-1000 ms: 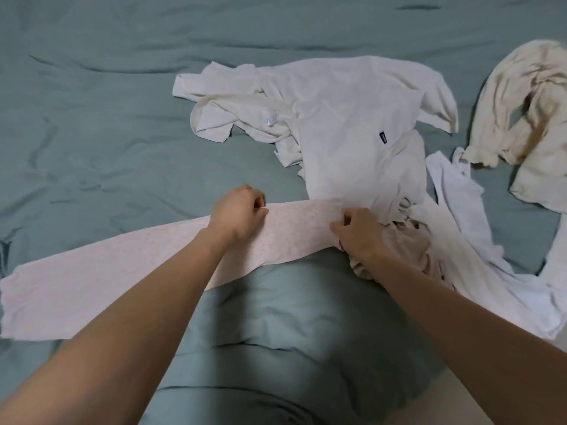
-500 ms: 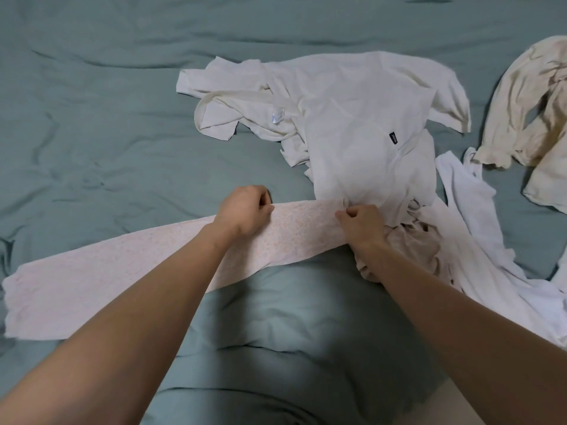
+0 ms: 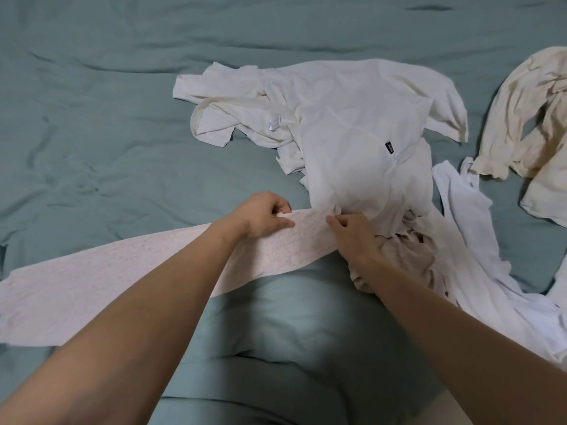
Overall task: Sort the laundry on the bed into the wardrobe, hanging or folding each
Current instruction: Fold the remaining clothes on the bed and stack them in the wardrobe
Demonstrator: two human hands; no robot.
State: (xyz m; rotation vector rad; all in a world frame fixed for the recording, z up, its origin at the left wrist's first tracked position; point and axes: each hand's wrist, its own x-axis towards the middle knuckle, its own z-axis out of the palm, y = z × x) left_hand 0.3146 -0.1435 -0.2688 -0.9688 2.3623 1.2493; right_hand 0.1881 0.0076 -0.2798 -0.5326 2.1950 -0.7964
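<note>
In the head view, the only one here, both hands work at the upper edge of a long pale pink speckled garment (image 3: pixel 101 280) that runs from the left edge of the frame to the centre across the teal bed (image 3: pixel 92 133). The left hand (image 3: pixel 260 214) has its fingers curled, thumb and fingertips pinching that edge; the right hand (image 3: pixel 352 237) is curled too, pinching the fabric just where it disappears under a white shirt (image 3: pixel 362 148) lying above centre. That overlap is the main risk: if the pink piece is lifted or drawn leftward, the white shirt, which rests on its far end, would likely ride along and bunch up further. A beige crumpled garment (image 3: pixel 395 259) sits touching the right wrist, and a white top (image 3: pixel 472 240) trails down the right of the frame just beside it, so either could snag in the same pull. Both pinches look shallow, taking only the edge, so the thin fabric could slip free. How much of the pink garment is buried cannot be told, which makes a clean fold line hard to judge. A cream garment (image 3: pixel 527 118) lies at the upper right, well apart. No wardrobe is in sight, and several pieces remain unsorted.
</note>
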